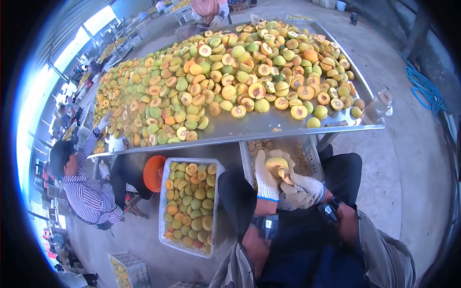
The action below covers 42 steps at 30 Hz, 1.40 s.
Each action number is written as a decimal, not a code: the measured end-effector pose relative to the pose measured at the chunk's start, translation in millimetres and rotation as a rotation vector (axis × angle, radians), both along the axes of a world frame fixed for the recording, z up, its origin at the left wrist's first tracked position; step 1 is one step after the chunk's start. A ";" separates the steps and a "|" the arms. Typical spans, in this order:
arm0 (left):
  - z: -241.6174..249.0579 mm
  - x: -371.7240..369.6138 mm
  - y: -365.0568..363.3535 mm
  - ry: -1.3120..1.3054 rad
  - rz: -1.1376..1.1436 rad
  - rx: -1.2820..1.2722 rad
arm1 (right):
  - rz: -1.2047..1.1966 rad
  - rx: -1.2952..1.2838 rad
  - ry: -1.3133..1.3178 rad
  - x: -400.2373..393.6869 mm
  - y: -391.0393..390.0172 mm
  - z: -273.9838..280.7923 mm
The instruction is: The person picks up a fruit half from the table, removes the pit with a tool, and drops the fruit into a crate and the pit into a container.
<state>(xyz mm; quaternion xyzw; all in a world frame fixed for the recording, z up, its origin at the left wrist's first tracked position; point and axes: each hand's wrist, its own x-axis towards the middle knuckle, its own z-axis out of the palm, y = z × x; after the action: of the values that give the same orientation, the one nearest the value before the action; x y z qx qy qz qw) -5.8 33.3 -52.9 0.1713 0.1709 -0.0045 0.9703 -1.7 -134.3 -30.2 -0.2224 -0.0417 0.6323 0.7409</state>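
Note:
My left hand (266,181), in a white knitted glove with a blue cuff edge, is closed around a yellow peach (276,164) above my lap. Right beside it, my gloved right hand (306,190) grips a small hand tool (287,180) with a brownish handle. The tool's tip meets the lower side of the peach; its exact shape is too small to make out. Beneath both hands stands a white crate (246,165) holding brownish bits that look like pits. Ahead, a metal table (230,128) carries a big heap of halved peaches (211,81).
A white crate of peaches (189,206) stands on the floor to my left, by an orange bucket (153,174). A person in a striped shirt (91,194) sits at left; another person (210,10) is across the table. A clear jar (378,106) lies at the table's right corner.

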 end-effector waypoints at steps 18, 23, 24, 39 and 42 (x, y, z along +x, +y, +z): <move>-10.1 -16.2 -3.1 0.024 0.085 0.149 | -0.519 -1.097 -1.446 9.7 15.9 26.5; -34.9 -15.2 -3.4 -0.072 0.135 0.554 | -0.666 -1.275 -1.382 21.4 21.7 -11.6; -37.0 -17.0 -0.6 -0.061 0.149 0.540 | -0.663 -1.269 -1.382 20.8 19.4 -8.2; -14.4 -22.2 6.9 0.149 0.080 0.201 | -0.445 -1.007 -1.647 18.7 28.2 42.6; -11.3 -22.1 -0.9 0.194 0.078 0.340 | -0.365 -1.046 -1.696 23.4 37.5 48.6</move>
<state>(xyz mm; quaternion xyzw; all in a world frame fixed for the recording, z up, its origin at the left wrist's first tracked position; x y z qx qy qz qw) -27.9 32.4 -64.2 0.3246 0.2684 0.0453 0.9058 21.7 -96.8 18.3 -0.8978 -0.2371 0.0819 0.3619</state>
